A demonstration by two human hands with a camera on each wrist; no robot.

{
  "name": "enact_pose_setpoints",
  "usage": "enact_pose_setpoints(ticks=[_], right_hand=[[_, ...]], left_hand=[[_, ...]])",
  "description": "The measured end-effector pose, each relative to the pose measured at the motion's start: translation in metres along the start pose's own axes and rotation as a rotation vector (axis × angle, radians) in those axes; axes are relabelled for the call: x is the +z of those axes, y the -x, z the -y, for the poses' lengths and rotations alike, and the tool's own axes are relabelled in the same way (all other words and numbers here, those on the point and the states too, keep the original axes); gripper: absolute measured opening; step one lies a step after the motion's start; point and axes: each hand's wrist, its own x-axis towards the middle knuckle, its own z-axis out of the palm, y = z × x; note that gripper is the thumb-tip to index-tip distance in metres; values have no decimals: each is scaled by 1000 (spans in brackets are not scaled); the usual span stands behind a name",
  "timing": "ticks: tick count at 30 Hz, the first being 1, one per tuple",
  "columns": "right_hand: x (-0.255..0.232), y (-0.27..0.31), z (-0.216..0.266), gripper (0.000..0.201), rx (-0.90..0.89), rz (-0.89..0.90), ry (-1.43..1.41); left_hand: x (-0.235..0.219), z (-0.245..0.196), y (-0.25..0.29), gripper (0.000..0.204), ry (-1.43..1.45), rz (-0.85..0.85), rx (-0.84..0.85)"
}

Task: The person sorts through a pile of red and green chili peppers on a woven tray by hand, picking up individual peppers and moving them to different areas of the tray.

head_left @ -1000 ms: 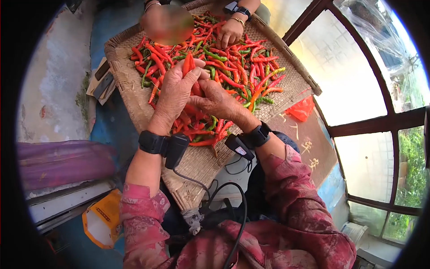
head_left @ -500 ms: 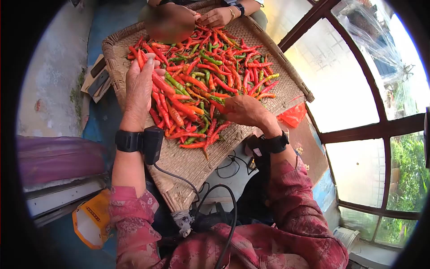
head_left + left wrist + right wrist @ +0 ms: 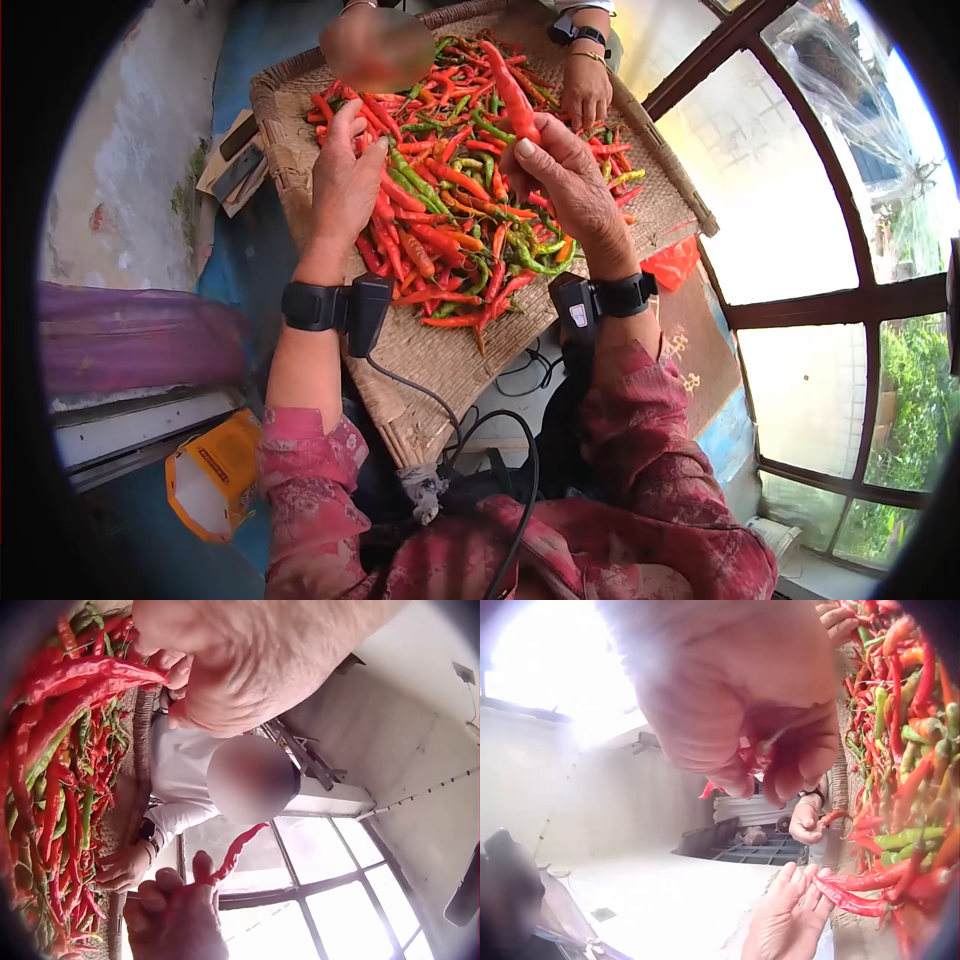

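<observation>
Raised over the pile, my right hand [image 3: 575,190] pinches a long red pepper [image 3: 508,92] by its lower end, tip pointing up. The left wrist view also shows that pepper [image 3: 241,851] above the right hand's fingers. My left hand [image 3: 345,190] is at the pile's left side, its fingers loosely bent. In the right wrist view the left palm [image 3: 784,922] faces up, with red peppers [image 3: 851,900] lying against its fingers. Red, orange and green peppers [image 3: 435,185] cover much of the woven tray [image 3: 400,385].
Across the tray, another person's hand [image 3: 587,90] rests on the peppers at the right; a blurred patch covers their other side. A red plastic bag [image 3: 672,262] is by the tray's right edge. Phone-like objects [image 3: 238,175] lie at the left. A black cable [image 3: 530,450] hangs below.
My hands were together over the pile, then parted as the right reached down to the peppers. It is now lifted with a red pepper. The other person's hand has shifted right.
</observation>
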Motion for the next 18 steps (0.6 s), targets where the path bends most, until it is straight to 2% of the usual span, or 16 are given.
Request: enact_pose_setpoints(ticks=[1, 2, 4, 6, 7, 8, 10, 11, 12, 13, 14, 15, 16, 17, 18], right_hand=[[2, -8, -11, 27, 22, 70, 120], [2, -17, -27, 22, 8, 62, 577], [7, -25, -75, 22, -204, -35, 1041], [17, -18, -84, 20, -25, 82, 1242], [23, -18, -88, 21, -65, 29, 1295], [24, -20, -88, 21, -74, 32, 1296], [22, -20, -81, 20, -19, -70, 1145], [23, -18, -76, 21, -90, -151, 1072], [23, -16, -71, 21, -85, -151, 1076], [27, -15, -57, 20, -28, -183, 902], [30, -12, -50, 19, 25, -212, 727], [35, -7, -52, 19, 27, -203, 542], [38, -3, -60, 22, 16, -163, 482], [50, 4, -48, 25, 85, -139, 291], [62, 12, -35, 28, 156, -117, 99]], left_hand=[[-2, -4, -1, 51, -50, 10, -14], [-4, -7, -1, 51, -51, 6, -8], [-5, -12, 1, 50, -159, -57, 49], [-5, -16, 2, 50, -75, -3, -27], [-3, -14, 4, 49, -32, 18, -37], [-2, -17, 5, 46, -11, 74, -61], [3, -17, 7, 47, 98, 77, -49], [4, -19, 8, 47, 102, 80, -50], [5, -23, 12, 47, 216, 167, -210], [7, -28, 15, 49, 330, 254, -369], [13, -28, 18, 49, 336, 256, -369], [19, -25, 21, 53, 447, 330, -466], [24, -25, 23, 57, 555, 405, -560], [30, -30, 29, 62, 598, 315, -563], [36, -23, 31, 62, 596, 322, -564]])
